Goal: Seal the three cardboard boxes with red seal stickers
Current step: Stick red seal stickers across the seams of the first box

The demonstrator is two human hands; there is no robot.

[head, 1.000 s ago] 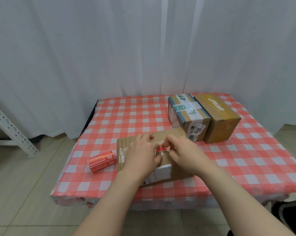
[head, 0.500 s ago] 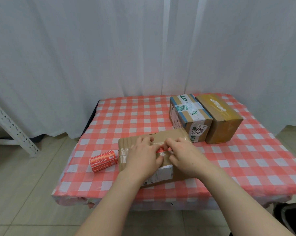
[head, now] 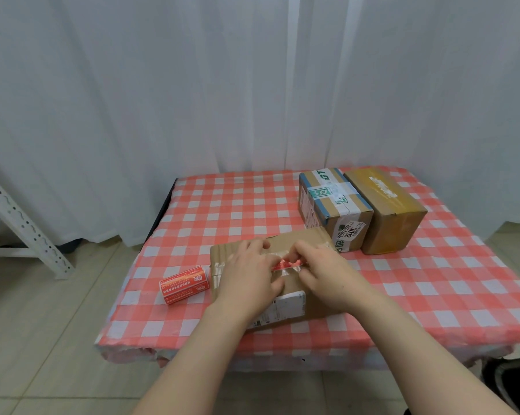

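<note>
A flat cardboard box (head: 294,239) lies near the table's front edge under both my hands. A red seal sticker (head: 285,265) lies across its top seam. My left hand (head: 248,275) rests flat on the box, its fingertips pressing the sticker's left end. The curled fingers and thumb of my right hand (head: 327,272) pinch the sticker's right end. Behind, at the right, stand a box with green, white and blue tape (head: 332,205) and a plain brown box (head: 386,209), side by side. A roll of red stickers (head: 184,284) lies left of the flat box.
The table wears a red-and-white checked cloth (head: 238,205). White curtains (head: 193,100) hang behind it. A white perforated metal frame (head: 22,226) stands on the tiled floor at the left. A dark object (head: 513,381) sits at the lower right by the table's corner.
The sticker now lies lower and flatter on the box top, with more of its red strip showing between my hands. Both hands stay in nearly the same place.
</note>
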